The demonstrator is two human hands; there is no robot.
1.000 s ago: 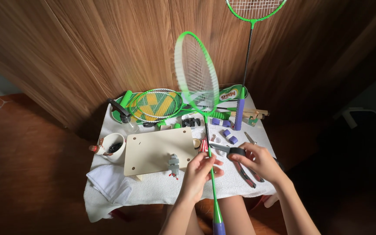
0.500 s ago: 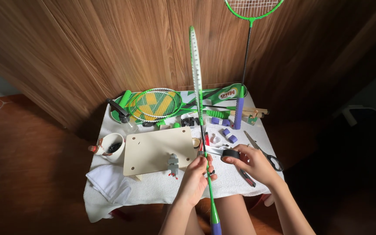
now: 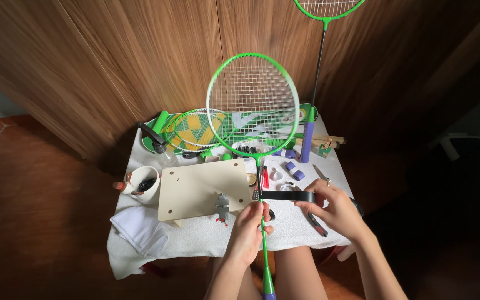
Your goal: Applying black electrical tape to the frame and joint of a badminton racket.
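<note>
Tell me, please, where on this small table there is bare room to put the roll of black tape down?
The wooden board is mostly bare left of the small clamp. White towel shows free along the front edge below the board. The back is crowded with rackets, and the right side around the purple grips and pliers is cluttered.

small table (image 3: pixel 140 265), white towel (image 3: pixel 206 239), wooden board (image 3: pixel 195 189), white mug (image 3: pixel 145 183)

Dark wood-panelled wall (image 3: pixel 112 61), reddish-brown wooden floor (image 3: pixel 40 222), small table under a white towel (image 3: pixel 195 241), dim right side.
</note>
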